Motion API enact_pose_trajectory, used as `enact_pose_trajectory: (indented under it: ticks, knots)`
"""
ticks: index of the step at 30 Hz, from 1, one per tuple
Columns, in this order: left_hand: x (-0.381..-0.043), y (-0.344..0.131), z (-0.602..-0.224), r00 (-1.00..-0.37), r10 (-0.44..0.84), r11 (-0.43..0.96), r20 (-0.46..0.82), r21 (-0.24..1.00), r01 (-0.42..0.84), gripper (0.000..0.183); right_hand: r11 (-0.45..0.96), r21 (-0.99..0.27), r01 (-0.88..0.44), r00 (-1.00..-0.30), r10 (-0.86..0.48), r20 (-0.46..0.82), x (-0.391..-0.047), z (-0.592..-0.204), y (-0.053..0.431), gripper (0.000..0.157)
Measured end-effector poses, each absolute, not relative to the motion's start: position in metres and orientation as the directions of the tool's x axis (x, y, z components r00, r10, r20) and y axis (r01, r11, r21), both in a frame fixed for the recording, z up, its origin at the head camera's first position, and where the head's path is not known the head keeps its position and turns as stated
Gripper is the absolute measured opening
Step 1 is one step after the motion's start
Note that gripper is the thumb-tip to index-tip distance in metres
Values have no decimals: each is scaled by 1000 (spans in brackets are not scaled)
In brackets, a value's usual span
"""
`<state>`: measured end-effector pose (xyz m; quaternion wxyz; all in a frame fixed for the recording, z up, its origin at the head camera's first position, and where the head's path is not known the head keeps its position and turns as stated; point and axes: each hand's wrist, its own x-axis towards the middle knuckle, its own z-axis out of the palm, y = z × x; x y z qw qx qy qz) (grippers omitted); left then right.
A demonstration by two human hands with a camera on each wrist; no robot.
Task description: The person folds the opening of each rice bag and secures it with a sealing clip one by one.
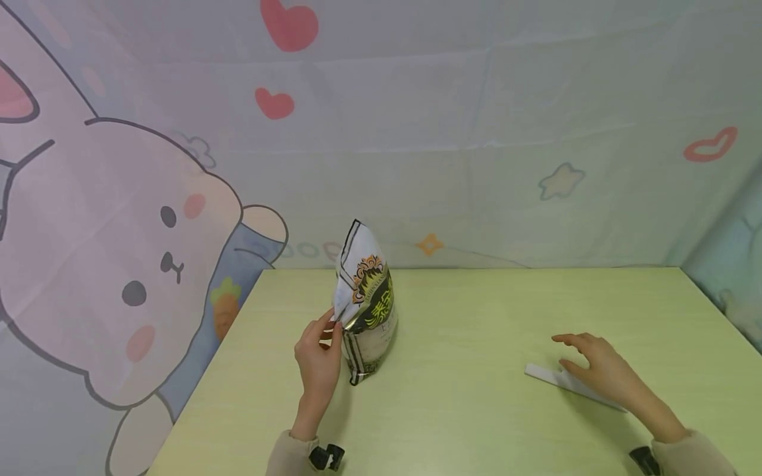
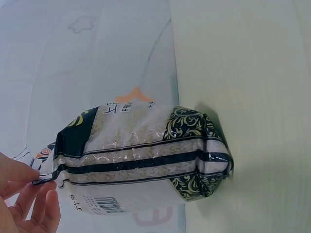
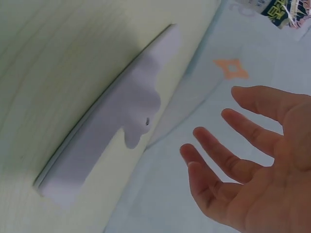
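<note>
A printed plastic bag of rice (image 1: 374, 317) stands upright on the table, its white top leaning a little. My left hand (image 1: 319, 360) pinches the bag's side edge near the upper part between thumb and fingers. Grains show through the clear panel of the rice bag (image 2: 129, 141) in the left wrist view. To the right, my right hand (image 1: 606, 370) hovers with loosely bent, spread fingers and holds nothing. Below it lies a long, flat, pale lilac piece (image 3: 109, 121) with one straight edge, one wavy edge and a small hole; its kind is unclear.
The pale yellow-green table (image 1: 452, 370) runs back to a hanging cloth (image 1: 476, 132) printed with a rabbit, hearts and stars. This cloth also borders the table on the left and right.
</note>
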<state>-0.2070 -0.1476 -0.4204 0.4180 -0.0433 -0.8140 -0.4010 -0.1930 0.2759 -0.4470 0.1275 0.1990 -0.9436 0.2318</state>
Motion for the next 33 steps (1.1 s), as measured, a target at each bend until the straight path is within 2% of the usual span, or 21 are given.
enact_pose_trajectory:
  ticks: [10, 19, 33]
  knots:
    - [-208, -148, -423, -636, -261, 679, 726, 607, 414, 24, 901, -136, -413, -848, -325, 418, -190, -463, 276, 37]
    - [-209, -148, -424, -636, -260, 680, 727, 605, 413, 24, 928, -76, -365, -879, -316, 357, -186, -472, 277, 38]
    - [-209, -148, -425, -644, -265, 678, 718, 614, 405, 25, 931, -59, -361, -892, -326, 313, -184, -476, 279, 43]
